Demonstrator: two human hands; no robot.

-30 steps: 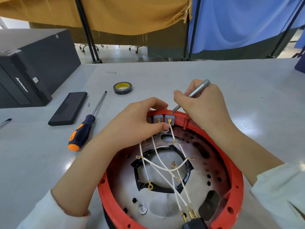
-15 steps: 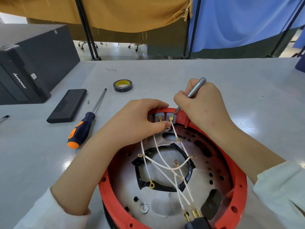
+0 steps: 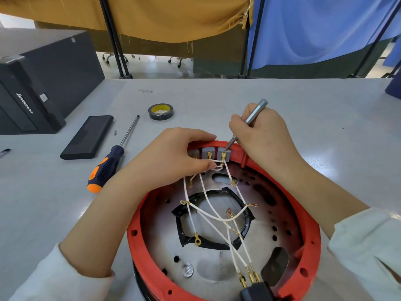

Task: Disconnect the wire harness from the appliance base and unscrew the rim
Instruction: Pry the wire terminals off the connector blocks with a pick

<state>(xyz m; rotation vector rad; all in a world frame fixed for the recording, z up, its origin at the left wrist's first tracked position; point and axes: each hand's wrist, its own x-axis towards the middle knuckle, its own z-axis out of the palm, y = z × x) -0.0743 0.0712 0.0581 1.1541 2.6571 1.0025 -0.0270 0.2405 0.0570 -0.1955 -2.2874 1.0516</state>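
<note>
The right hand (image 3: 263, 137) grips a slim grey driver (image 3: 247, 123) like a pen, its tip down on the brass terminal (image 3: 223, 156) at the far inside of the red rim (image 3: 312, 240). Just beside it, the left hand (image 3: 173, 153) curls its fingers over the rim's far edge and pinches the white wires (image 3: 214, 216) below the terminal with thumb and fingertip. From that pinch the wires fan toward the person across the metal base (image 3: 212, 270) inside the rim, crossing a black frame (image 3: 184, 213), and end at a black plug (image 3: 256, 291) at the near edge. Left of the left hand, on the table (image 3: 238, 94), lie an orange-and-blue screwdriver (image 3: 108, 164), a black case (image 3: 87, 136) and, farther off, a tape roll (image 3: 161, 111). A black computer (image 3: 43, 83) stands at the far left.
</note>
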